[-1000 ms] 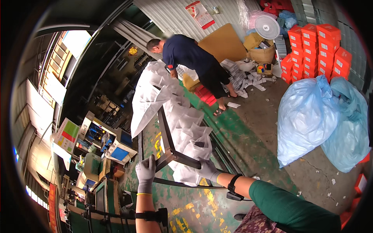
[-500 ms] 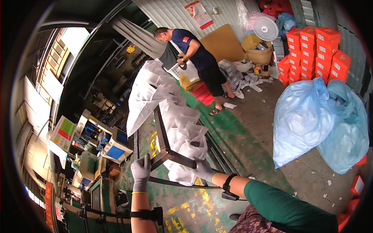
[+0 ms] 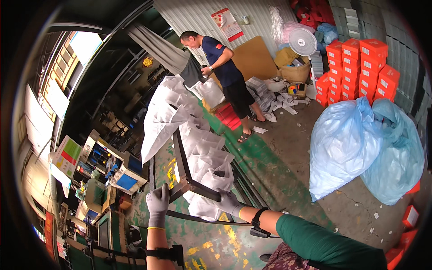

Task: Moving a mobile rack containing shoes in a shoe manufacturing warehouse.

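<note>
Worn green paint and scuffed yellow patches cover the workshop floor [image 3: 266, 164], and I'm standing right at the near end of a dark metal frame [image 3: 203, 190]. It's in front of me, with a long heap of white wrapping [image 3: 198, 150] running away along it. Got grey gloves on: my left hand [image 3: 157, 202] is clamped round one side of the raised corner and my right hand [image 3: 228, 203] round the other, though the fingertips themselves are mostly hidden.

Guessing by looks, the bars are stiff and hefty, maybe slick if bare, so holding wide on both sides of that corner seems sensible. The wrapping looks thin and floppy, easy to snag; no good as a handhold. Can't tell if there are wheels.

As for obstacles, a co-worker [image 3: 225, 67] stands beside the far end, near a red bundle [image 3: 228, 116] and scattered paper [image 3: 281, 96]. Two blue bags [image 3: 344, 148] bulge off to my right, orange boxes [image 3: 373, 67] stacked behind, and machines [image 3: 128, 173] stand on the left.
</note>
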`<state>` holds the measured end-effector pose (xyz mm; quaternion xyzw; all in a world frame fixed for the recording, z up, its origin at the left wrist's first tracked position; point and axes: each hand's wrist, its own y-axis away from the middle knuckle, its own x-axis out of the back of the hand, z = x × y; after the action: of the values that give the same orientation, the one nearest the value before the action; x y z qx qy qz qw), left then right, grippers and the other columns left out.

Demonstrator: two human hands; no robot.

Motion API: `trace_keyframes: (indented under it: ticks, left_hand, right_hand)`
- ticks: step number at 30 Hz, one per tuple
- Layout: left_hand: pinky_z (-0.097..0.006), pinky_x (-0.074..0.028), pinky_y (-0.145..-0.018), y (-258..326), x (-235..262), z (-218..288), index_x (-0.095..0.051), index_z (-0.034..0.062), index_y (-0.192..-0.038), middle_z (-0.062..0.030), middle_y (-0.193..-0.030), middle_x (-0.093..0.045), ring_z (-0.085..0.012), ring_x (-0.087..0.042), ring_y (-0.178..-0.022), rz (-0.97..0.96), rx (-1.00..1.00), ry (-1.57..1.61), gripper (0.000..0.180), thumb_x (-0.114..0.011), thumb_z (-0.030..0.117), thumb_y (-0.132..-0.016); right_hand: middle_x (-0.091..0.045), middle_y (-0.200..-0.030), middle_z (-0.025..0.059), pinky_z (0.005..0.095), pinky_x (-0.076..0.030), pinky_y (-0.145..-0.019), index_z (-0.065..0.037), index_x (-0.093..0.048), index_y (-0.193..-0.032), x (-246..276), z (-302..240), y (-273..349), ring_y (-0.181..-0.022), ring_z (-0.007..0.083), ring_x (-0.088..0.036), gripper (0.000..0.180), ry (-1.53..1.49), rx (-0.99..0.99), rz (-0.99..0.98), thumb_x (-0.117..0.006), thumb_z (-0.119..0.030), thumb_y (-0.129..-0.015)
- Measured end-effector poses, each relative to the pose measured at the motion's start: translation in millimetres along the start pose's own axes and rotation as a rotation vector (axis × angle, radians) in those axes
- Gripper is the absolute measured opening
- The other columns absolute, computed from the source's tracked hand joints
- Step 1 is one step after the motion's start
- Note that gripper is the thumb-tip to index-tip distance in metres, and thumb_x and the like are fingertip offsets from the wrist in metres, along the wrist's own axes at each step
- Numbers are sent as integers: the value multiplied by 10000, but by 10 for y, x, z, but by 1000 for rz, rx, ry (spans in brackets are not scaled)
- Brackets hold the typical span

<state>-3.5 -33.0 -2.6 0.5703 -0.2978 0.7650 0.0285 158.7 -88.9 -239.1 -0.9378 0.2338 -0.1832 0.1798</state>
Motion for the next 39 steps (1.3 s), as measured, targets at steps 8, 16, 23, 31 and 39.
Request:
trace_keyframes:
  ticks: [8,16,23,31,39]
  left_hand:
    - [-410,-416,-518,-21,18,46,-602,49,-591,-153,-513,-522,-328,-569,-503,-18,17,-2,487,-494,376,-934]
    - [-401,-410,-507,-15,21,26,-598,49,-587,-142,-507,-524,-313,-567,-493,-11,10,-6,500,-486,383,-942]
    - [-410,-407,-510,-11,36,67,-593,45,-592,-156,-515,-516,-332,-564,-506,-17,6,-25,494,-484,374,-943]
    - [-407,-412,-513,14,34,67,-589,46,-596,-155,-524,-522,-329,-569,-512,-10,-1,-11,490,-479,373,-944]
    - [-397,-408,-498,-2,52,47,-586,49,-591,-139,-504,-514,-310,-561,-483,-18,9,-15,497,-480,382,-945]
  right_hand:
    - [-649,-861,80,372,-518,-697,-149,-571,-943,-48,60,-1,-817,303,-648,127,-7,-11,24,-586,-208,-831]
    - [-648,-850,93,391,-514,-682,-134,-568,-956,-12,14,-13,-814,310,-653,138,-10,20,24,-585,-189,-831]
    - [-653,-806,113,415,-514,-650,-129,-559,-935,-16,43,5,-787,326,-654,124,23,64,91,-571,-210,-842]
    - [-664,-830,132,415,-517,-671,-92,-589,-1001,7,44,-18,-798,338,-647,271,26,-61,-53,-657,-231,-779]
    - [-652,-809,131,413,-509,-664,-89,-585,-999,-57,86,-9,-785,333,-647,283,-2,-15,-9,-665,-244,-776]
